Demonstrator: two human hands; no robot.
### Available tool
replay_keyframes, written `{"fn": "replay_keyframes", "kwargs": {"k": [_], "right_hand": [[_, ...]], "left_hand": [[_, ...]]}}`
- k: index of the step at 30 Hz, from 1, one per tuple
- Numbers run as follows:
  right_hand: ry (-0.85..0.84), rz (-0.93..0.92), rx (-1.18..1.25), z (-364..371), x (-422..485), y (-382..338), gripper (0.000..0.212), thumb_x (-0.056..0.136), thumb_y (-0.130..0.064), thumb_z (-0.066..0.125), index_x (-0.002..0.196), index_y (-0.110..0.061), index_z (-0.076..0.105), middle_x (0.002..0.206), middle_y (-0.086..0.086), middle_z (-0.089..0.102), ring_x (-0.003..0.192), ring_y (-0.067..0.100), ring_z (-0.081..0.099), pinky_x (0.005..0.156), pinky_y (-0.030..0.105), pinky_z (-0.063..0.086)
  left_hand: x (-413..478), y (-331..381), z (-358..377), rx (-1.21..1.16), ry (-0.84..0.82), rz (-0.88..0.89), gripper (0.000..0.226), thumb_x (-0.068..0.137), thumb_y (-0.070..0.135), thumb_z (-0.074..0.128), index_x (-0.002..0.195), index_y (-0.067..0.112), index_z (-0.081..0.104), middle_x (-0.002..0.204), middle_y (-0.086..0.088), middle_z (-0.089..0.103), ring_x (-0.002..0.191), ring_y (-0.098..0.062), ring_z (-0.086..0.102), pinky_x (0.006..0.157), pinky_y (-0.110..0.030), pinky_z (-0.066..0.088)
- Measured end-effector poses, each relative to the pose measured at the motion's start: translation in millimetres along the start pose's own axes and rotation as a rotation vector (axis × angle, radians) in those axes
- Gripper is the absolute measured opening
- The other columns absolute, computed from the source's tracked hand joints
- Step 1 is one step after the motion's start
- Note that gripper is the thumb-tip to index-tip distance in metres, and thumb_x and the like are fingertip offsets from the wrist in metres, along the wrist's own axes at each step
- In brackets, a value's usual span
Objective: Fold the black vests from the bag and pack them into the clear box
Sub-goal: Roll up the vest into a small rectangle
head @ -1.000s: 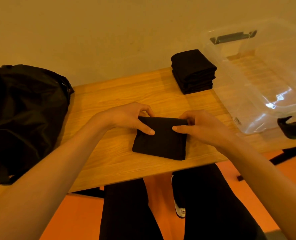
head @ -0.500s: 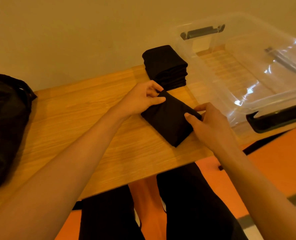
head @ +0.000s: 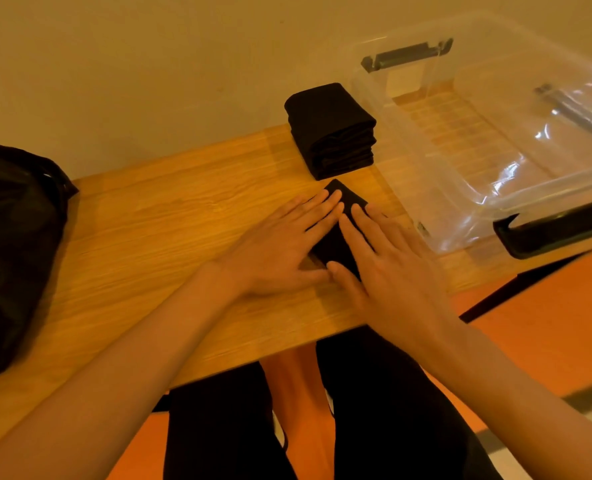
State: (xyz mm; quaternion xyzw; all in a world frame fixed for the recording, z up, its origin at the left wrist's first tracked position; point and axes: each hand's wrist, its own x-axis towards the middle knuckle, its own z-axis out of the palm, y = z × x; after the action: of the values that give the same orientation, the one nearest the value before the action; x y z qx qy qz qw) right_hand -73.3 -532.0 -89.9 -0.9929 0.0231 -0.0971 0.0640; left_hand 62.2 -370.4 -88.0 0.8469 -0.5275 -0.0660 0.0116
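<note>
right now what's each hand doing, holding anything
Left hand: open, fingers straight, pressing flat on the folded vest.
Right hand: open, fingers straight, pressing the same vest; grips nothing.

Bag [head: 10, 254] on tabletop [head: 149, 237], far left; stack of folded vests [head: 332, 133] at back edge, centre; box [head: 478, 150] just right of stack, on tabletop's right end; single folded vest [head: 339, 244] just in front of stack, left of box; left hand [head: 280, 251] and right hand [head: 391, 271] flat on it, side by side, fingers toward stack.
</note>
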Motion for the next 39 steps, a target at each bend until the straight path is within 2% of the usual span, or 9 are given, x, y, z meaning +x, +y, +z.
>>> {"fn": "replay_keyframes", "kwargs": {"k": [2,4,14,17,19,23,29,34,39], "right_hand": [[-0.057,0.045,-0.061,9,-3,2,0.079,0.103,-0.063,0.013,0.156,-0.008,0.033,0.163,0.014,0.029,0.154,0.025,0.021,0.125,0.043,0.014],[-0.059,0.079,-0.091,17,-10,3,0.081,0.103,-0.063,0.009,0.157,-0.006,0.029,0.165,0.016,0.023,0.155,0.026,0.016,0.126,0.047,0.015],[-0.002,0.227,-0.084,24,6,7,0.077,0.104,-0.055,0.014,0.157,0.001,0.026,0.164,0.023,0.021,0.154,0.033,0.017,0.125,0.05,0.017],[0.016,0.204,-0.067,23,3,6,0.078,0.103,-0.059,0.015,0.159,-0.005,0.022,0.165,0.024,0.016,0.155,0.033,0.011,0.126,0.05,0.014],[0.037,0.155,-0.046,21,-5,7,0.073,0.104,-0.057,0.02,0.16,-0.011,0.022,0.166,0.022,0.015,0.156,0.032,0.009,0.126,0.049,0.011],[-0.005,0.123,-0.048,22,-22,7,0.069,0.105,-0.056,0.021,0.16,-0.014,0.023,0.166,0.02,0.014,0.156,0.031,0.008,0.126,0.05,0.012],[-0.04,0.161,-0.044,24,-19,-4,0.074,0.103,-0.058,0.015,0.161,-0.011,0.016,0.166,0.024,0.004,0.156,0.033,-0.002,0.126,0.05,0.007],[-0.012,0.189,-0.05,25,-8,-1,0.074,0.104,-0.059,0.018,0.16,-0.012,0.022,0.166,0.024,0.012,0.156,0.034,0.004,0.125,0.053,0.011],[-0.02,0.184,-0.039,25,-1,3,0.074,0.103,-0.062,0.016,0.161,-0.017,0.021,0.167,0.02,0.011,0.156,0.03,0.003,0.126,0.051,0.008]], "left_hand": [[4,-5,2,-0.018,-0.054,-0.012,0.106,0.088,0.081,0.034,0.16,0.023,-0.016,0.166,0.006,-0.026,0.15,-0.003,-0.027,0.123,-0.026,-0.017],[10,-5,3,-0.031,-0.057,0.01,0.11,0.087,0.083,0.038,0.16,0.022,-0.018,0.165,0.006,-0.028,0.149,-0.003,-0.029,0.119,-0.021,-0.02],[49,-12,-18,0.095,-0.065,0.079,0.111,0.085,0.083,0.041,0.162,0.021,-0.01,0.169,0.004,-0.019,0.153,-0.01,-0.023,0.125,-0.03,-0.01],[33,-12,-20,0.104,-0.01,0.138,0.104,0.088,0.08,0.038,0.163,0.021,-0.006,0.169,0.002,-0.016,0.154,-0.011,-0.019,0.126,-0.032,-0.007],[22,-6,-13,0.102,-0.041,0.165,0.096,0.093,0.075,0.03,0.162,0.02,-0.008,0.169,0.001,-0.016,0.154,-0.01,-0.019,0.126,-0.031,-0.007],[20,-5,1,0.005,-0.054,0.128,0.088,0.098,0.072,0.019,0.162,0.02,-0.01,0.169,0.003,-0.02,0.152,-0.007,-0.023,0.125,-0.03,-0.01],[43,-21,-1,-0.038,-0.04,0.176,0.089,0.098,0.072,0.025,0.163,0.018,-0.006,0.17,0.003,-0.015,0.154,-0.007,-0.019,0.127,-0.033,-0.006],[55,-30,0,-0.07,-0.001,0.214,0.089,0.099,0.07,0.028,0.163,0.016,0.0,0.171,0.001,-0.008,0.156,-0.011,-0.013,0.129,-0.04,0.001],[58,-35,0,-0.049,0.001,0.215,0.088,0.098,0.073,0.024,0.163,0.018,0.0,0.171,0.001,-0.008,0.156,-0.01,-0.012,0.129,-0.04,0.003]]}}
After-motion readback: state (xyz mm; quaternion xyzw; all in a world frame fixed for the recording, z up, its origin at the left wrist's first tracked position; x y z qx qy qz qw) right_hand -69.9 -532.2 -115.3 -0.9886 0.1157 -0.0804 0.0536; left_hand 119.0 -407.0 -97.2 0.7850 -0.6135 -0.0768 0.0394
